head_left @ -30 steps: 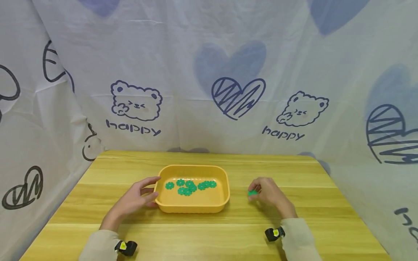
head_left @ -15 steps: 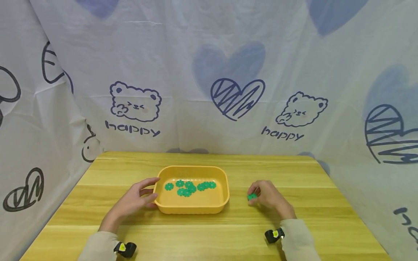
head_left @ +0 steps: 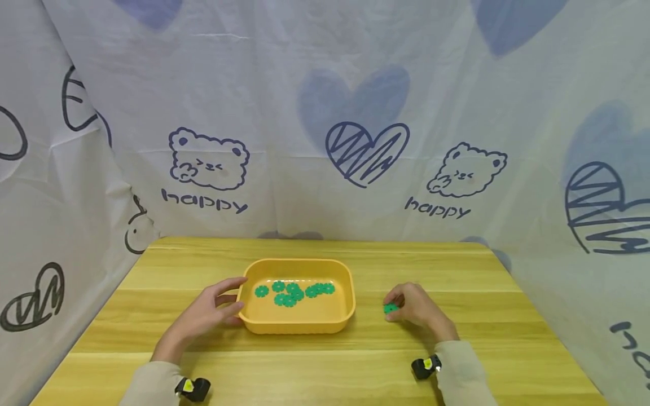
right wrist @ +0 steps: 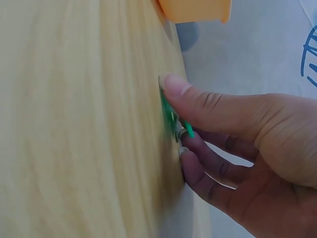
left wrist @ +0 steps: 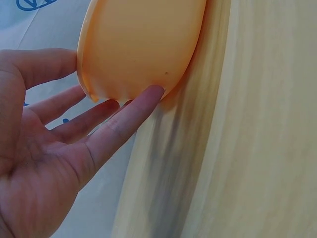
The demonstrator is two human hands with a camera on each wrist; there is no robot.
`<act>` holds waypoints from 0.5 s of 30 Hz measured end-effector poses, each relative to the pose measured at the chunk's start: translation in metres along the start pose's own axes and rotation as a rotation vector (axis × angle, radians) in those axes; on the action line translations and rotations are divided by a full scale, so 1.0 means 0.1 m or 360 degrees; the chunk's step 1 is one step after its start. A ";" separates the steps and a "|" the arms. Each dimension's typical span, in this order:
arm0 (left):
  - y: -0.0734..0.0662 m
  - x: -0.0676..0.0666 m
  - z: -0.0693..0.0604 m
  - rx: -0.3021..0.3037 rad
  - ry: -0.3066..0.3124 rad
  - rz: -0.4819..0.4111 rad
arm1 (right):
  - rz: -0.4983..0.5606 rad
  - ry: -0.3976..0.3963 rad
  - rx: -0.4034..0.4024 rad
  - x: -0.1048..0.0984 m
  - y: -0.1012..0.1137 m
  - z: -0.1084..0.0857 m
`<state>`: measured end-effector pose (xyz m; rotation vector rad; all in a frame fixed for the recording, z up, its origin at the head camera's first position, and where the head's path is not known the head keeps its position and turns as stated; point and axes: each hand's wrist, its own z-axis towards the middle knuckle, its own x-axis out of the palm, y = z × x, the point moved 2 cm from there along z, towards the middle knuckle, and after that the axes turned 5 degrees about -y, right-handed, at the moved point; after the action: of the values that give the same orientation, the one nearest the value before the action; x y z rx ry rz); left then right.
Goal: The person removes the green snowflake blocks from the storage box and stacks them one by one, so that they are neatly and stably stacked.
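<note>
The right hand [head_left: 418,306] pinched a green flower piece [head_left: 389,308] at the surface [head_left: 325,372], right of the yellow tray [head_left: 294,327]; the tray lay lengthwise between the hands, the left hand [head_left: 207,308] touching its end, fingers spread.

The desk [head_left: 304,366] has a yellow wood top with long stripes that run from side to side. Its far corners look round, and its near edge is out of sight. A yellow-orange tray [head_left: 297,327] sits on it, a little left of the middle. The tray is the right way up, with its long sides going left to right. To the right of the tray, some bumpy green bits [head_left: 390,308] are right by the wood, in the fingers of the right grip [head_left: 415,306]. It is too blurry to tell if they touch the desk.
</note>
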<state>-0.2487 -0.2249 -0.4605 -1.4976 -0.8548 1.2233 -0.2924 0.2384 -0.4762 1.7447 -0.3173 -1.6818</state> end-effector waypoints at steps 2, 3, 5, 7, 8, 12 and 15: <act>0.00 0.00 0.00 0.0001 0.0003 -0.0007 | -0.0002 -0.0010 -0.0001 0.00 -0.01 0.00; -0.01 0.00 0.00 0.0002 0.0004 -0.0006 | 0.0000 -0.0015 0.0002 0.01 -0.02 0.00; -0.01 -0.01 0.00 0.0003 0.0005 -0.0004 | 0.0000 -0.0026 -0.0020 0.01 -0.02 0.00; -0.01 -0.01 0.00 0.0002 0.0006 -0.0002 | 0.0003 -0.0029 -0.0038 0.01 -0.03 0.00; -0.01 -0.01 0.00 0.0000 0.0005 0.0001 | 0.0004 -0.0026 -0.0042 0.01 -0.02 0.00; -0.01 -0.01 0.00 -0.0005 0.0005 0.0008 | 0.0030 -0.0007 0.0008 0.01 -0.03 0.00; 0.00 0.00 0.00 -0.0006 0.0007 0.0005 | 0.0045 0.0016 0.0042 0.01 -0.05 -0.01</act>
<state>-0.2488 -0.2248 -0.4600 -1.5046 -0.8528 1.2211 -0.2928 0.2416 -0.4800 1.7593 -0.3591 -1.6553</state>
